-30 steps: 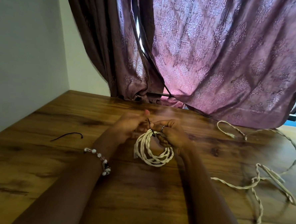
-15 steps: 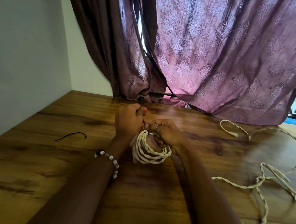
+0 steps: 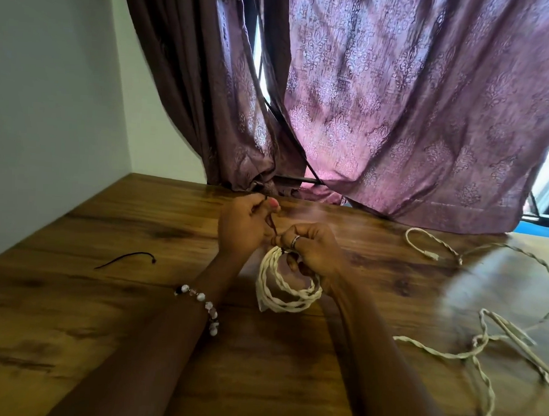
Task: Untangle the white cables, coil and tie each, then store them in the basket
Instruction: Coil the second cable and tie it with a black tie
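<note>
The coil [image 3: 286, 285] of twisted white cable, ropelike in texture, hangs in several loops from the right hand [image 3: 312, 253], just above the glossy wood-grain table [image 3: 100, 309]. The right hand's fingers curl through the loops and pinch them at the top, where a thin dark tie [image 3: 271, 224] wraps the bundle. The left hand [image 3: 243, 226] pinches the tie's free end between thumb and curled fingers, drawing it up taut. A second tie [image 3: 125, 259] lies on the table to the left. 1 loose cable [image 3: 480, 345], still uncoiled, sprawls on the right. Patterned mauve curtains [image 3: 401, 103] hang behind.
</note>
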{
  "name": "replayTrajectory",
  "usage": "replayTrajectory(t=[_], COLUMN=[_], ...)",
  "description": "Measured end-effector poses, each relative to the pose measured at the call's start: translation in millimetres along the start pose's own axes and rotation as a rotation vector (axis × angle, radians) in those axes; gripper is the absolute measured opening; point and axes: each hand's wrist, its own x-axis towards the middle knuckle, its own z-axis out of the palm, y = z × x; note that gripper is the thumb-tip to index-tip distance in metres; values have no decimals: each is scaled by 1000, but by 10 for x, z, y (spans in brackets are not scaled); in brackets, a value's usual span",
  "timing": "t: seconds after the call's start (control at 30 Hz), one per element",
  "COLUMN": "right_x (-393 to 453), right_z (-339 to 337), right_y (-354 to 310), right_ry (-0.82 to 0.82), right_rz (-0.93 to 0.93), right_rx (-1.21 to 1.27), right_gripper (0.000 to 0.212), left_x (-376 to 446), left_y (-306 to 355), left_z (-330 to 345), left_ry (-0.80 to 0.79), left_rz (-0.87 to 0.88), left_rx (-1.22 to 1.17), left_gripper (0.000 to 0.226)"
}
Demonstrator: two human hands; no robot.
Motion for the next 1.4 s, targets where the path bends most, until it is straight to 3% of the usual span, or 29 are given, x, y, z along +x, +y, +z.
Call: replayTrajectory(t=[0.1, 0.17, 0.23, 0.33, 0.5, 0.7, 0.83, 0.87, 0.97, 1.0, 1.1, 1.23, 1.4], right_x=[-3, 6, 13, 19, 35, 72, 151, 127, 83, 94, 128, 110, 101], right_z=[-63, -79, -79, -30, 84, 76, 50, 42, -27, -70, -108, -183, -259], right_y=[50, 53, 50, 55, 153, 153, 265, 217, 100, 117, 157, 170, 78], right_ry=[139, 211, 270, 344, 410, 351, 207, 178, 143, 142, 118, 213, 255], right_rz=[14, 37, 49, 67, 56, 182, 305, 317, 325, 310, 214, 113, 78], right_rx=[56, 77, 106, 158, 226, 539, 705, 735, 806, 815, 793, 668, 724], right_gripper=[35, 28, 25, 21, 23, 12, 80, 78, 26, 25, 50, 10, 18], left_x=[-97, -177, -212, -224, -256, -261, -248, -247, -256, -266, -294, -320, -333], left_y=[91, 112, 93, 55, 39, 113, 182, 188, 210, 228, 257, 241, 249], left_z=[33, 66, 92, 133, 198, 212, 138, 117, 93, 93, 116, 160, 234], left_ry=[-287, -491, -589, -492, -256, -202, -208, -209, -220, -227, -242, -248, -230], left_rz=[-230, -340, -461, -505, -509, -505, -528, -530, -522, -521, -497, -461, -391], left_rx=[-194, -271, -456, -558, -482, -496, -533, -540, -530, -530, -494, -397, -308], left_gripper=[19, 31, 38, 30, 17, 21, 15, 14, 11, 11, 9, 15, 11])
